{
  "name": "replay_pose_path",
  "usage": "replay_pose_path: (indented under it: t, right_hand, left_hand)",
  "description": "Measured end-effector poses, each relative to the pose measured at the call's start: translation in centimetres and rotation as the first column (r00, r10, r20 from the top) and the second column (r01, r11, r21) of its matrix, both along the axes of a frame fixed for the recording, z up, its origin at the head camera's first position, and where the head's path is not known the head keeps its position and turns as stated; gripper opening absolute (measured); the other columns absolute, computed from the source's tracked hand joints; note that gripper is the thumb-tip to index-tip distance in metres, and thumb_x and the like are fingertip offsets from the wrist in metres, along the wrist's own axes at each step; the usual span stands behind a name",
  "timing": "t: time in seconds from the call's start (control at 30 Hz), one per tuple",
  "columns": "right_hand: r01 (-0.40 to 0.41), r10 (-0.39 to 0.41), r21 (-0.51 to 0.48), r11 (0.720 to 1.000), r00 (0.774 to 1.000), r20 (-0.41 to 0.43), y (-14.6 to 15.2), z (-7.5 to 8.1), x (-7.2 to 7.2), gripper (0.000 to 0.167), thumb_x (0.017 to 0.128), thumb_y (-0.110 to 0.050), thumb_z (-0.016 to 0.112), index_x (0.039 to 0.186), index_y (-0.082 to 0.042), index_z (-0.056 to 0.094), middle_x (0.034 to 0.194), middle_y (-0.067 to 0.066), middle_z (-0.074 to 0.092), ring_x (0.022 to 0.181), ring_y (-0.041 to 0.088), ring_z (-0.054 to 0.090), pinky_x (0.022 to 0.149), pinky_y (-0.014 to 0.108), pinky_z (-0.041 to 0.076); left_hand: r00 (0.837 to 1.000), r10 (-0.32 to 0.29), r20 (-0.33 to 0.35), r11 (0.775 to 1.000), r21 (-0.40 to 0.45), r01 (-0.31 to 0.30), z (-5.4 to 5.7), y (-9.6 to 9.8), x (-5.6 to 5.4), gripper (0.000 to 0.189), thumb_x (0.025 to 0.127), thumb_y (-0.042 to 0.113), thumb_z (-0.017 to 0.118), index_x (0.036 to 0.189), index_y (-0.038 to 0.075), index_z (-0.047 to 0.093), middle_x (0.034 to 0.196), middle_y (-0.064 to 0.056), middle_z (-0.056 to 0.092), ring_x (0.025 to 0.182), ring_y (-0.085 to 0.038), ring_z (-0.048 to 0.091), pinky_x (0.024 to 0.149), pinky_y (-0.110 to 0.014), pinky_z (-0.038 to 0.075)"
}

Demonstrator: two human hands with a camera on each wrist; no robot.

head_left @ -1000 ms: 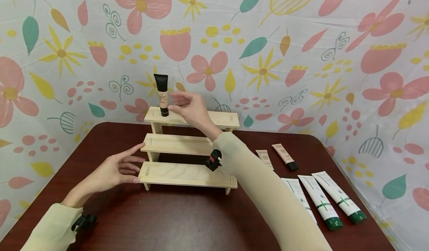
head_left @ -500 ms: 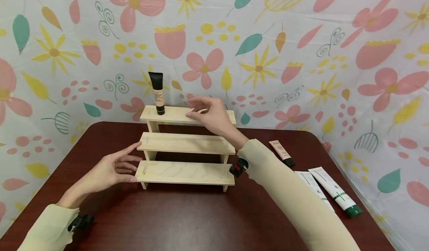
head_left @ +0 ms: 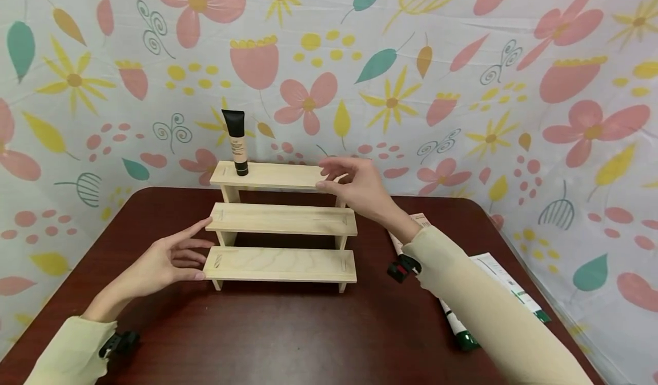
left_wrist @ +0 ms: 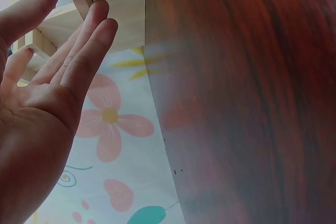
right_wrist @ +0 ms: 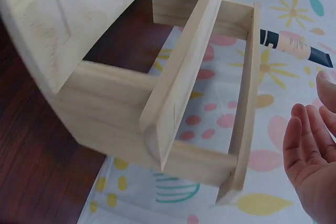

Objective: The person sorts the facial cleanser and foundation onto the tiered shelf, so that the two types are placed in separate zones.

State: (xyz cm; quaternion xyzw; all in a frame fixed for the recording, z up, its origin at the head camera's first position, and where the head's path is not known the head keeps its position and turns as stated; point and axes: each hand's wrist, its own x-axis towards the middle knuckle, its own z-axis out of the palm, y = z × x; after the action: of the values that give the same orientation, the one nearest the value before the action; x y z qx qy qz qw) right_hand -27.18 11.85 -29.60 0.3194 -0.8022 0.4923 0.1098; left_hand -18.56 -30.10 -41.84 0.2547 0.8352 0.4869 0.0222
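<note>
A three-tier wooden display stand [head_left: 283,219] sits on the dark table. On its top tier, at the left end, a foundation tube [head_left: 237,143] with a black cap and beige body stands upright on its cap, black crimped end up; it also shows in the right wrist view, this tube [right_wrist: 294,45] lying sideways across the picture. My left hand [head_left: 164,265] touches the stand's left edge with spread, fairly straight fingers. Beside the right end of the top tier, my right hand [head_left: 357,185] is loosely curled and holds nothing; whether its fingertips touch the board cannot be told.
Right of the stand, partly covered by my right sleeve, lie a pinkish tube [head_left: 421,219] and white tubes [head_left: 506,279] with green caps. A floral cloth [head_left: 319,42] hangs behind the dark red-brown table [head_left: 288,339].
My right hand has moved away from the foundation tube, rightward along the top tier to its right end. The tube stays standing. My left hand keeps its place at the stand's left edge.
</note>
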Motion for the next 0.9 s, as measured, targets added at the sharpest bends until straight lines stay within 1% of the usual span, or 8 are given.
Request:
replay_pose_path:
  t: [0.13,0.27,0.33,0.43,0.53,0.77,0.9]
  right_hand:
    - [0.023,-0.023,0.009,1.000,0.998,-0.053,1.6,-0.2,0.4,0.031,0.091,-0.006,0.084,0.122,-0.006,0.077,0.106,0.015,0.075,0.089,0.017,0.070,0.079,0.041,0.059]
    - [0.083,-0.079,0.029,0.996,0.991,-0.106,3.3,-0.4,0.8,0.031,0.090,-0.008,0.086,0.120,-0.006,0.078,0.102,0.009,0.076,0.087,0.017,0.069,0.079,0.039,0.059]
    - [0.110,-0.106,0.043,0.993,0.989,-0.101,4.3,-0.5,1.1,0.032,0.090,-0.010,0.086,0.121,-0.007,0.078,0.103,0.008,0.076,0.089,0.017,0.069,0.080,0.039,0.059]
    - [0.146,-0.142,0.063,0.987,0.988,-0.064,5.8,-0.8,1.5,0.033,0.091,-0.014,0.086,0.122,-0.009,0.078,0.107,0.008,0.076,0.091,0.019,0.069,0.081,0.038,0.058]
    - [0.177,-0.175,0.080,0.981,0.984,-0.034,7.5,-1.2,1.9,0.033,0.093,-0.016,0.084,0.125,-0.011,0.077,0.109,0.008,0.075,0.093,0.020,0.069,0.080,0.033,0.058]
    - [0.248,-0.244,0.064,0.967,0.968,-0.055,11.1,-2.4,2.2,0.033,0.092,-0.009,0.084,0.124,-0.006,0.077,0.104,0.013,0.075,0.090,0.017,0.069,0.077,0.022,0.057]
    - [0.300,-0.296,0.102,0.948,0.954,-0.057,12.9,-3.4,2.5,0.030,0.092,-0.010,0.084,0.121,-0.006,0.078,0.101,0.010,0.076,0.084,0.016,0.069,0.074,0.021,0.054]
  left_hand:
    - [1.000,0.001,0.004,1.000,0.002,-0.001,0.1,0.1,0.1,0.104,0.084,0.003,0.089,0.168,0.015,0.030,0.132,-0.025,0.066,0.100,-0.021,0.074,0.083,-0.032,0.061]
    - [1.000,-0.001,0.003,1.000,0.005,0.001,0.1,0.1,0.2,0.104,0.083,0.002,0.089,0.168,0.014,0.030,0.131,-0.026,0.066,0.100,-0.021,0.074,0.083,-0.032,0.062]
    - [1.000,-0.004,0.006,1.000,0.003,0.004,0.1,0.1,0.2,0.104,0.084,0.003,0.089,0.168,0.014,0.029,0.132,-0.026,0.066,0.100,-0.021,0.074,0.083,-0.033,0.062]
    - [1.000,-0.004,0.013,1.000,0.005,0.004,0.0,0.0,0.0,0.104,0.083,0.003,0.089,0.168,0.015,0.030,0.132,-0.025,0.066,0.100,-0.021,0.074,0.084,-0.034,0.062]
    - [1.000,-0.007,0.014,1.000,0.003,0.007,-0.2,0.0,-0.1,0.104,0.083,0.002,0.089,0.168,0.015,0.030,0.132,-0.024,0.066,0.100,-0.022,0.074,0.084,-0.035,0.062]
    - [1.000,-0.001,0.017,1.000,0.010,0.000,-0.1,0.1,-0.2,0.105,0.083,0.003,0.090,0.168,0.017,0.030,0.132,-0.024,0.066,0.101,-0.022,0.074,0.084,-0.037,0.062]
    - [1.000,0.002,0.011,1.000,0.012,-0.002,0.0,0.2,0.1,0.104,0.083,0.003,0.090,0.168,0.015,0.031,0.131,-0.025,0.066,0.100,-0.022,0.074,0.083,-0.036,0.062]
